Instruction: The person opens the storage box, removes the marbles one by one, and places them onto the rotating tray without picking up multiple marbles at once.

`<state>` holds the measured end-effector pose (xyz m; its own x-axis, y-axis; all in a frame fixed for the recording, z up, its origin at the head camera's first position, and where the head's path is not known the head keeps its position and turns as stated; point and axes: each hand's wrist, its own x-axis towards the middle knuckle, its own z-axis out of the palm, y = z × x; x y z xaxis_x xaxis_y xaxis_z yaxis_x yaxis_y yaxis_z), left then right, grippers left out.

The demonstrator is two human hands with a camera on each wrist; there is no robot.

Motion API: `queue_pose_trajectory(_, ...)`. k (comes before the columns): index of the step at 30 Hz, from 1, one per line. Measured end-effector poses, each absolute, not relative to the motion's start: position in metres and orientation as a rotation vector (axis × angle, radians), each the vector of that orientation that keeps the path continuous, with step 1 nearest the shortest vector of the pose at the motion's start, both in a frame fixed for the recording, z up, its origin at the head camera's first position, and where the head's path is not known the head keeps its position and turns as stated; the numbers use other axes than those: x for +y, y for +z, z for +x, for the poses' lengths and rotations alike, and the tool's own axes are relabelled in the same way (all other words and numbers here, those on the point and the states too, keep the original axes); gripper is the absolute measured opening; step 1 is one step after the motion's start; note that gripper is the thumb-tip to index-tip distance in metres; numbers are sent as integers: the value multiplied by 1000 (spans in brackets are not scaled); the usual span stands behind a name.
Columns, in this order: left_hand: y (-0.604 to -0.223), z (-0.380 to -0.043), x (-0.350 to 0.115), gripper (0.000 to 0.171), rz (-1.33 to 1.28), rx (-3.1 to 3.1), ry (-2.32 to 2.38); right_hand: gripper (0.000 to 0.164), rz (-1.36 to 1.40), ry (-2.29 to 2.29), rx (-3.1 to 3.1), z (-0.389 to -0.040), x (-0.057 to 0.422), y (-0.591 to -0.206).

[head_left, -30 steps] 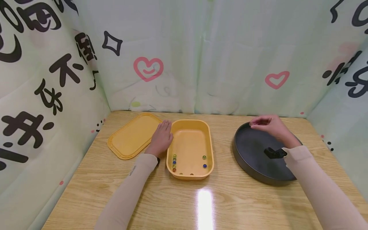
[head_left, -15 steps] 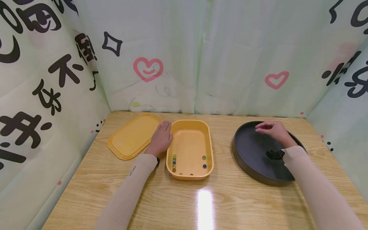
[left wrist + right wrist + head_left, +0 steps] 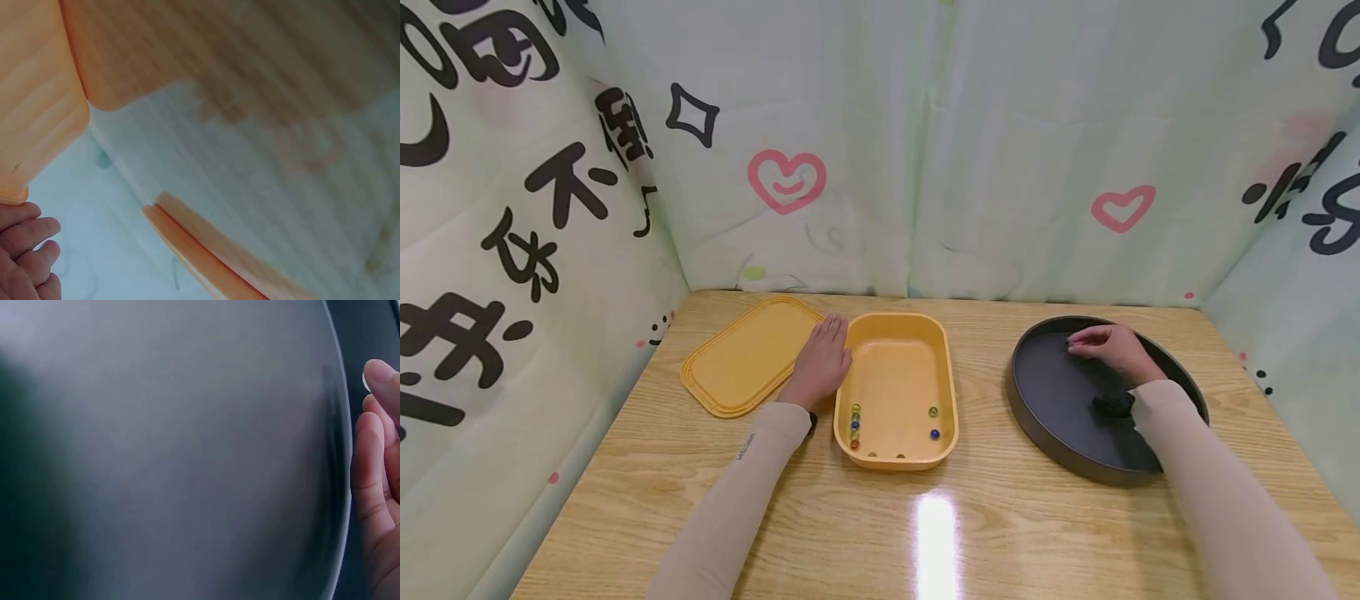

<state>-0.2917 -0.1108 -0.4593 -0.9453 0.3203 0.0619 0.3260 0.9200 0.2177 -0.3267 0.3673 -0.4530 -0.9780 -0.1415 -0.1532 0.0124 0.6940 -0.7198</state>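
Observation:
A yellow rectangular box point(image 3: 898, 367) stands at the middle of the table, with several glass marbles point(image 3: 855, 425) near its left wall and two marbles point(image 3: 934, 423) near its right. My left hand point(image 3: 822, 358) rests against the box's left rim with its fingers extended; in the left wrist view its fingertips point(image 3: 31, 234) are by the box's edge. At the right is a round dark pan point(image 3: 1052, 400) with a high rim. Over its far part my right hand point(image 3: 1108, 346) pinches a small dark marble, mostly hidden, between thumb and fingers.
A yellow lid point(image 3: 748, 354) lies flat to the left of the box, its right edge near my left hand. Printed cloth curtains point(image 3: 917, 167) enclose the wooden table point(image 3: 970, 533) at the back and on both sides. A black wrist mount point(image 3: 1112, 406) sits under my right wrist.
My right hand has moved from the pan's far rim inward over the pan, slightly nearer and to the right, still pinching. The left hand, box, marbles and lid have stayed put.

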Motion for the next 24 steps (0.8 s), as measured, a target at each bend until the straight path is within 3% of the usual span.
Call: queue_pose_trajectory(24,-455,-290,-111,53,-514,-3058,-364,37,-152,-1075,2716,-329,366,-457)
